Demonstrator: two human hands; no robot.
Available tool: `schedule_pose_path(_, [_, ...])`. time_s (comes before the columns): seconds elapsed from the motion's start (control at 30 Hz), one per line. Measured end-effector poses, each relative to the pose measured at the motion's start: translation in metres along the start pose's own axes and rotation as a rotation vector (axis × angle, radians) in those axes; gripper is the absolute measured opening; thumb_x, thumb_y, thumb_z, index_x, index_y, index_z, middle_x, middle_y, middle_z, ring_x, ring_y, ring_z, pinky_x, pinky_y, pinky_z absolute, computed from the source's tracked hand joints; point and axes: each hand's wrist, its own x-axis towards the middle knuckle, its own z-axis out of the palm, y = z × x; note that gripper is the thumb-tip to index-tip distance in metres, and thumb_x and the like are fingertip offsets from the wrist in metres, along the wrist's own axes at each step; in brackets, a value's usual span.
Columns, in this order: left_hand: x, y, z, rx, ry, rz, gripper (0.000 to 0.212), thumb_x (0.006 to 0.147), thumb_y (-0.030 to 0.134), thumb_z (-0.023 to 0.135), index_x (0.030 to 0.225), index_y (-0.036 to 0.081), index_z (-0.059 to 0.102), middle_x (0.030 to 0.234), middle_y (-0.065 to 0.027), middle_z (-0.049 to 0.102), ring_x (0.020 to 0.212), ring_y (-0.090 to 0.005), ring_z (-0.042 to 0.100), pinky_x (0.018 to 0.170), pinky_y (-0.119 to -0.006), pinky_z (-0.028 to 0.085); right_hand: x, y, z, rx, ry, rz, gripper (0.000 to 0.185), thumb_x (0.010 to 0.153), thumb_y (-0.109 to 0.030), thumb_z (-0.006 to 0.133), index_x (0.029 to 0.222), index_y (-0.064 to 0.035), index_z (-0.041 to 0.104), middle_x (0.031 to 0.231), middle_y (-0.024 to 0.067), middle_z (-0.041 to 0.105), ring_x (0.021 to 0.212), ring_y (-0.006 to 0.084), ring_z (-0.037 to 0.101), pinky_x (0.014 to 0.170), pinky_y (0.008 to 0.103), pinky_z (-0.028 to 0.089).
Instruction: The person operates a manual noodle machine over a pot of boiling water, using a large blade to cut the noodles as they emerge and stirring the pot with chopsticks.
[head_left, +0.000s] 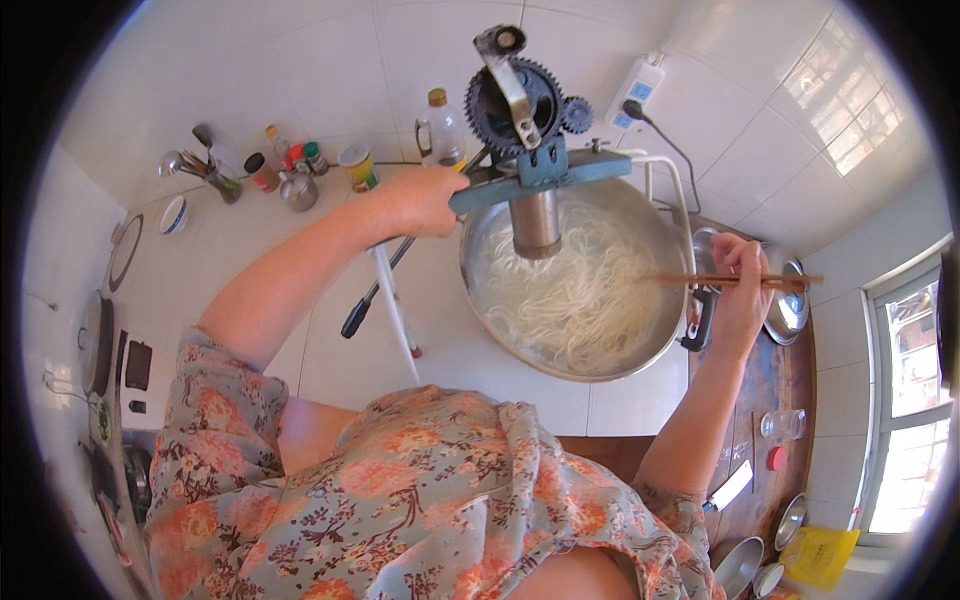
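My left hand (435, 201) grips the end of the blue metal frame of a hand-cranked noodle press (544, 166). Large dark gears and a crank arm top the press, and its steel cylinder hangs over a wide metal pan (574, 375). Pale noodles (585, 296) lie in cloudy liquid in the pan. On the right, my right hand (739, 289) holds wooden chopsticks (784, 282), their blurred tips over the noodles. A black-handled metal rod (356, 319) slants below my left forearm.
A power strip (639, 88) with a plugged-in cord is on the wall. Bottles, jars and a utensil holder (225, 187) line the back left. A cleaver (731, 486), glass jar (784, 424), red lid (777, 458) and metal bowls (739, 568) are on the right. White stand legs (391, 304) rise left of the pan.
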Motion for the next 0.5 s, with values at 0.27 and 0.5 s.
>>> schedule_pose_path(0.27, [-0.002, 0.007, -0.001, 0.031, -0.034, 0.031, 0.018, 0.054, 0.003, 0.051, 0.072, 0.002, 0.054, 0.070, -0.0176, 0.055, 0.071, -0.0355, 0.053, 0.059, -0.043, 0.041, 0.093, 0.036, 0.007, -0.478, -0.393, 0.236, 0.025, 0.076, -0.009, 0.057, 0.100, -0.0011, 0.054, 0.079, 0.0022, 0.055, 0.051, 0.0059, 0.046, 0.042, 0.0197, 0.034])
schedule_pose_path(0.5, [-0.016, 0.025, -0.011, 0.051, -0.114, -0.086, 0.027, 0.051, 0.004, 0.055, 0.077, 0.002, 0.056, 0.090, -0.0190, 0.048, 0.081, -0.0361, 0.050, 0.068, -0.040, 0.042, 0.131, -0.008, 0.006, -0.396, -0.507, 0.274, 0.030, 0.074, -0.006, 0.055, 0.102, 0.0026, 0.054, 0.090, 0.0128, 0.057, 0.057, 0.0117, 0.052, 0.043, 0.0215, 0.038])
